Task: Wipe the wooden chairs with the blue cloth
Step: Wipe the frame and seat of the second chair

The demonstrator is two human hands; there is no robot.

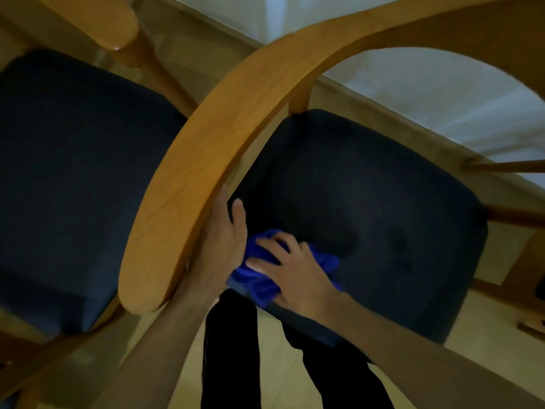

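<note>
A wooden chair fills the middle, its curved armrest rail (182, 184) arching over a dark blue seat cushion (368, 202). My left hand (221, 240) holds the inner edge of that rail. Its thumb points up and its fingers are hidden behind the wood. A bunched blue cloth (256, 278) lies on the front left corner of the cushion. My right hand (298, 273) lies on top of it, fingers spread and bent into the folds. A second wooden chair stands at the left, with its own dark cushion (73, 172) and armrest (97, 16).
My legs in dark trousers (230, 349) stand on the pale tiled floor (265, 364) in front of the seat. A white curtain (442, 93) hangs behind the chairs. More wooden rails (507, 166) cross the right edge.
</note>
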